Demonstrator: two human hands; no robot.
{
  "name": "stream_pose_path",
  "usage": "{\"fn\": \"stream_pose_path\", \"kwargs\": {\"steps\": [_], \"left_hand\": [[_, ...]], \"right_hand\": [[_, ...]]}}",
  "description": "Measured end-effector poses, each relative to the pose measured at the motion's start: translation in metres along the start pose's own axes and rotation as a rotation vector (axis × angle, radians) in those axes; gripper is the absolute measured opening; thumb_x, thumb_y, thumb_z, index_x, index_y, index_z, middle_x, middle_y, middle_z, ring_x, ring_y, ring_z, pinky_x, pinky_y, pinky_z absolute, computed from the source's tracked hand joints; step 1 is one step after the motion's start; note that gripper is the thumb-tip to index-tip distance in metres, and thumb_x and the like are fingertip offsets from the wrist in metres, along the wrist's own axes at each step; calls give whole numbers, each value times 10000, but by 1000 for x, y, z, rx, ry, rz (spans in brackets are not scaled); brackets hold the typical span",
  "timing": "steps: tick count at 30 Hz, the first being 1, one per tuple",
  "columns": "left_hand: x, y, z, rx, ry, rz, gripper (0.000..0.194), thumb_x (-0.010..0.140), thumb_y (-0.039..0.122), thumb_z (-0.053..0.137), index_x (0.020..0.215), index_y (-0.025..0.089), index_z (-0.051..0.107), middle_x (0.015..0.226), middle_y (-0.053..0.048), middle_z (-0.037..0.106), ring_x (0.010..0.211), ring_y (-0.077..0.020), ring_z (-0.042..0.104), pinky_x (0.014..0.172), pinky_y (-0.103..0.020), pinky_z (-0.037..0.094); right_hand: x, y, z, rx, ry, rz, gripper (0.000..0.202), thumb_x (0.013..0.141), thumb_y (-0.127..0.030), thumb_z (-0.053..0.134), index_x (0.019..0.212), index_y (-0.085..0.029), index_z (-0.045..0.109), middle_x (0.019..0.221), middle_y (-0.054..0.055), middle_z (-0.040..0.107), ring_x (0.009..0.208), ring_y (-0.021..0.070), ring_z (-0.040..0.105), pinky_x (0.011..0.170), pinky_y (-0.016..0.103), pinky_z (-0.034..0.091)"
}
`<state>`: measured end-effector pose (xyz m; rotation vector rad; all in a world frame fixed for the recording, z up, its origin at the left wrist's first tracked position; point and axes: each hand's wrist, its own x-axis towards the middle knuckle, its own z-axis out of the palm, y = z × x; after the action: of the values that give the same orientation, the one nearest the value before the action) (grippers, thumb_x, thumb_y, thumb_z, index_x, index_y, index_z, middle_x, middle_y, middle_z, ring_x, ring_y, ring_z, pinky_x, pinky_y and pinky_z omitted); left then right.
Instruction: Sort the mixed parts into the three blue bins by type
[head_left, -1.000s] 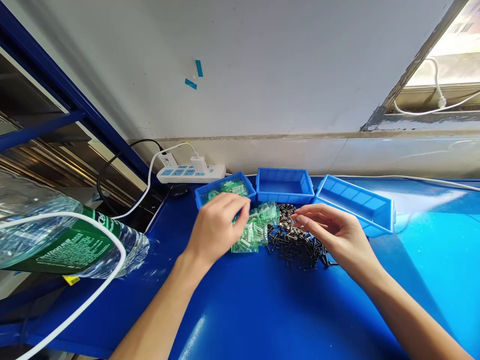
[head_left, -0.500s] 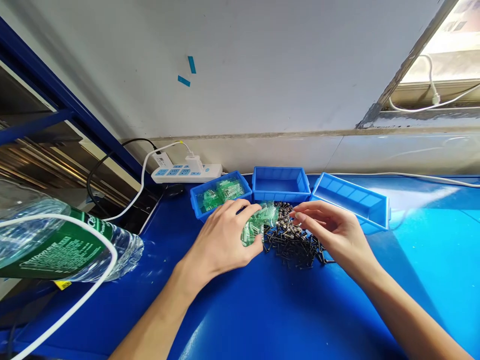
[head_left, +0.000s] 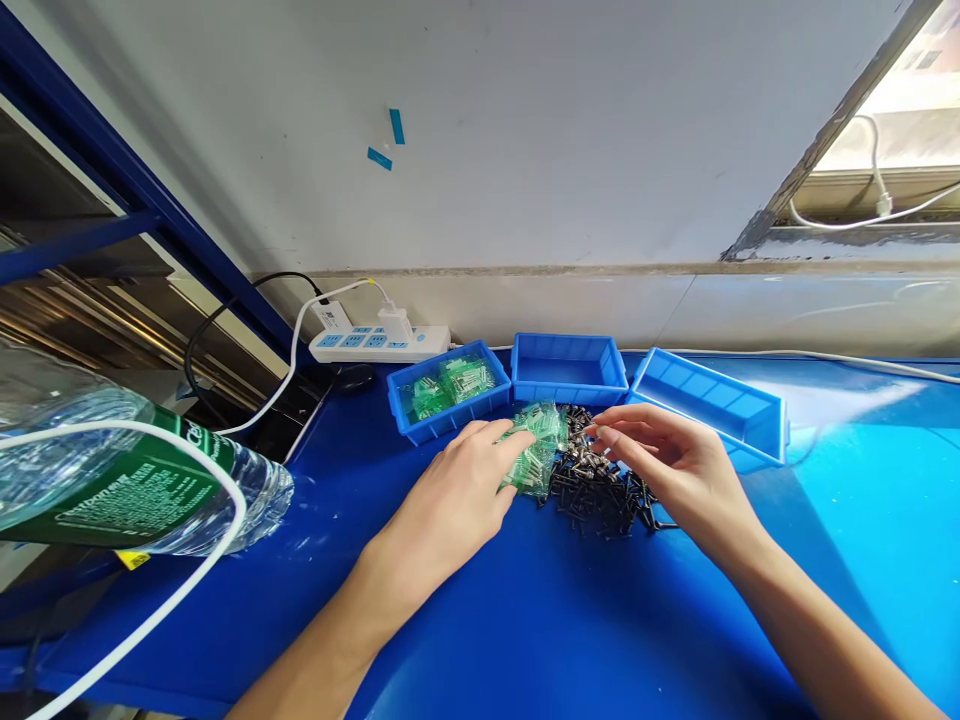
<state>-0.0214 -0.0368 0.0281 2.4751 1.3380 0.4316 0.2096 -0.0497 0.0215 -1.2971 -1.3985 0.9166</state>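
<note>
My left hand (head_left: 450, 500) curls over the left edge of a green-tinted clear plastic packet (head_left: 534, 468) of small light pins, with fingers on top and thumb at the near side. Another such packet (head_left: 546, 422) lies against it. Touching the packets on the right is a loose pile of dark and silvery screws (head_left: 600, 490). Over the pile's right side, my right hand (head_left: 675, 465) has thumb and index finger close together; whatever is between them is too small to make out. More green packets (head_left: 457, 380) fill the left blue bin (head_left: 457, 412).
Behind the pile stand a middle blue bin (head_left: 570, 388) and a right blue bin (head_left: 712, 425), angled. A white power strip (head_left: 375, 345) with plugs sits by the wall. At left, a large water bottle (head_left: 135, 475) lies tilted behind a white cable (head_left: 217, 545).
My left hand has drawn back slightly, so more of the green packet shows. The right hand has barely moved over the screws. The whole view has shifted a little.
</note>
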Motion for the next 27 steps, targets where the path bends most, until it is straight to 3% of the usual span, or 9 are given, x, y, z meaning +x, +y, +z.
{"fn": "stream_pose_path", "kwargs": {"steps": [4, 8, 12, 15, 19, 23, 27], "left_hand": [[10, -1, 3, -161, 186, 46, 461, 739, 62, 836, 1166, 210, 744, 1290, -100, 739, 1158, -306, 732, 1020, -433, 622], [18, 2, 1, -282, 312, 76, 383, 776, 60, 814, 1119, 215, 744, 1231, -71, 763, 1143, -268, 737, 995, -401, 631], [28, 2, -3, -279, 239, 77, 563, 777, 23, 794, 1286, 232, 676, 1157, -46, 787, 1009, -229, 770, 907, -359, 657], [33, -1, -4, -202, 157, 88, 500, 838, 49, 757, 1306, 208, 680, 1197, -69, 787, 1048, -253, 773, 920, -374, 656], [30, -3, 2, -147, 256, 165, 398, 943, 49, 618, 1301, 203, 700, 1224, -81, 786, 1159, -264, 746, 1007, -407, 624], [20, 1, 10, -453, 353, 164, 504, 937, 94, 679, 1408, 262, 616, 1049, 4, 831, 945, -181, 808, 938, -297, 645], [14, 4, 9, -829, 280, 31, 535, 823, 145, 824, 1322, 254, 667, 912, 25, 842, 799, -186, 820, 791, -241, 672]], "right_hand": [[2, 2, -1, -21, 25, 0, 347, 818, -568, 784, 907, -233, 799, 872, 75, 818, 791, 259, 783, 753, 381, 648], [4, 6, -3, -23, 37, 2, 354, 812, -578, 785, 896, -235, 796, 889, 77, 821, 791, 260, 786, 767, 389, 650], [4, 10, -3, -32, 38, -17, 349, 818, -575, 779, 899, -236, 797, 883, 73, 817, 788, 257, 785, 755, 388, 649], [5, 11, -3, -43, 36, -29, 324, 823, -549, 784, 906, -236, 798, 866, 63, 812, 784, 251, 784, 754, 381, 644], [3, 10, -3, -58, 31, -24, 295, 841, -529, 771, 902, -241, 790, 875, 63, 814, 796, 253, 782, 763, 383, 644], [0, 5, -1, -72, -35, -82, 272, 846, -470, 786, 1014, -256, 790, 993, 58, 821, 930, 257, 773, 859, 383, 631], [-2, 3, 1, -33, -135, -91, 297, 835, -440, 815, 1072, -262, 796, 1011, 51, 819, 898, 236, 762, 833, 354, 628]]}}
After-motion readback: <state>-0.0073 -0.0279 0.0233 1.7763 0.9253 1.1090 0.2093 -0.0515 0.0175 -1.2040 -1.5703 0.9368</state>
